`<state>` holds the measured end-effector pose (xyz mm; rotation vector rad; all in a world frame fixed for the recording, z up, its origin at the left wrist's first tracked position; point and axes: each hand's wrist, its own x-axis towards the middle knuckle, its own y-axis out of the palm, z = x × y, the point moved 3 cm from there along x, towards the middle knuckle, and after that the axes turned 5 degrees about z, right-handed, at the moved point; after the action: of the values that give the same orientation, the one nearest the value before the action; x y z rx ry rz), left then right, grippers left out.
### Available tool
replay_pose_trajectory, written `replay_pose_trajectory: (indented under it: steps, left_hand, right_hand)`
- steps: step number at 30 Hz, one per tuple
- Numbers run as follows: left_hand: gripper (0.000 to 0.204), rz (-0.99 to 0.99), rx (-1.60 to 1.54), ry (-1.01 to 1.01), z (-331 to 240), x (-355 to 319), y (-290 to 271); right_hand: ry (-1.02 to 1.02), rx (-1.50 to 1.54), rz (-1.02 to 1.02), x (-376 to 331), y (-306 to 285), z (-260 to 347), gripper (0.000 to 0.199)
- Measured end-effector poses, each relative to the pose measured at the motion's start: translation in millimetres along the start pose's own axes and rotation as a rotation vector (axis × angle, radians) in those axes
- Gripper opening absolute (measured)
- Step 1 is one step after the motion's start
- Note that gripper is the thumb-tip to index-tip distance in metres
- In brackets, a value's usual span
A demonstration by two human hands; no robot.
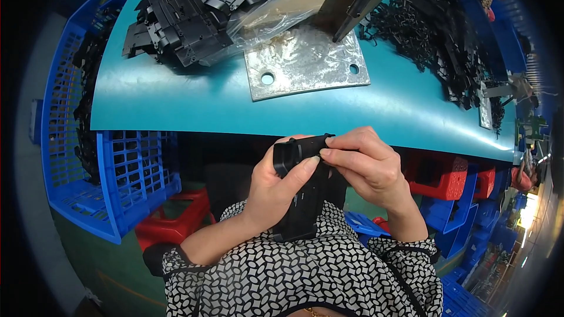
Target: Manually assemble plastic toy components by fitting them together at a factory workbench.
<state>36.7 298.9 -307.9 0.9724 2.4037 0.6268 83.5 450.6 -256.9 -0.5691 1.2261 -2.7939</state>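
Just past the table's front edge, above my lap, I hold a black moulded plastic part (286, 155). My left hand (271, 186) is closed around its left end, thumb lying along the near side. At the part's right end my right hand (369, 164) is in a pinch, thumb and forefinger pressed together. A small black tip (329, 137) shows by these fingertips; whatever they pinch is mostly hidden. Below my hands a flat black panel (301, 211) reaches down to my lap, and I cannot tell whether it belongs to the same part.
On the teal table (194, 103) stands a metal plate (299, 64) under an upright fixture (358, 0). Black plastic housings (182, 23) and a clear bag (276, 20) lie left, small black pieces (405, 29) right. A blue crate (141, 170) and red stools (170, 226) flank me.
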Motion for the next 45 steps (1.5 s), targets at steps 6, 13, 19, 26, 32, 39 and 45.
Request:
replay_pose_trajectory:
  steps: [6,13,19,26,32,39,45]
  left_hand:
    - [0.028,-0.041,-0.011,0.089,-5,4,-4]
    - [0.055,0.165,0.341,0.177,-28,12,0]
    - [0.069,0.157,0.624,0.257,-31,6,12]
    - [0.038,-0.110,0.496,0.257,-31,31,-9]
    - [0.023,0.123,-0.026,-0.128,-36,52,-19]
    - [0.020,0.149,-0.038,-0.132,-41,63,-18]
    - [0.023,0.165,0.032,-0.156,-51,76,-23]
  right_hand:
    - [-0.124,-0.222,-0.086,5,10,13,0.032]
    - [0.077,-0.170,-0.139,10,15,12,0.052]
    - [0.250,0.135,-0.250,11,32,5,0.055]
    - [0.531,0.930,-0.478,2,33,-21,0.031]
    - [0.588,1.292,-0.473,4,38,-26,0.032]
    - [0.599,1.385,-0.498,6,35,-37,0.030]
    - [0.619,1.343,-0.349,7,14,-53,0.026]
